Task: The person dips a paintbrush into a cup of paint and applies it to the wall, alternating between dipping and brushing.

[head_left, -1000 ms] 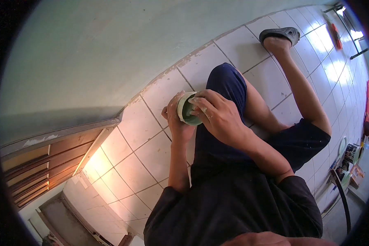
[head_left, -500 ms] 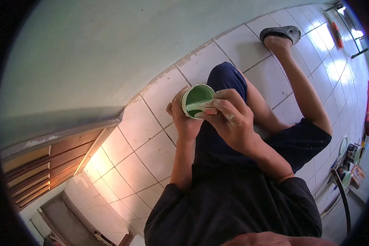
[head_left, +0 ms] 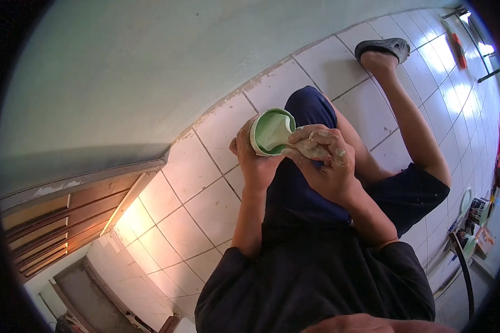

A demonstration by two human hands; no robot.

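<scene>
My left hand is wrapped round the side of a round cup with a pale, smeared rim and a green inside. The cup's mouth is tipped toward me. My right hand, its fingers coated in dried pale material, pinches a pale flat scraper at the cup's right rim. The scraper's broad, curved blade lies inside the cup mouth; the end in my fingers is hidden. What lies deeper in the cup is partly covered by the blade.
A pale green wall meets the white tiled floor along a chipped edge. My bent knee is just behind the cup. A wooden louvred panel stands at left. Several small items, including a dark can, sit at far right.
The scraper has turned, so its broad face now shows inside the cup instead of a narrow edge. My right hand has rotated and shifted slightly down and right.
</scene>
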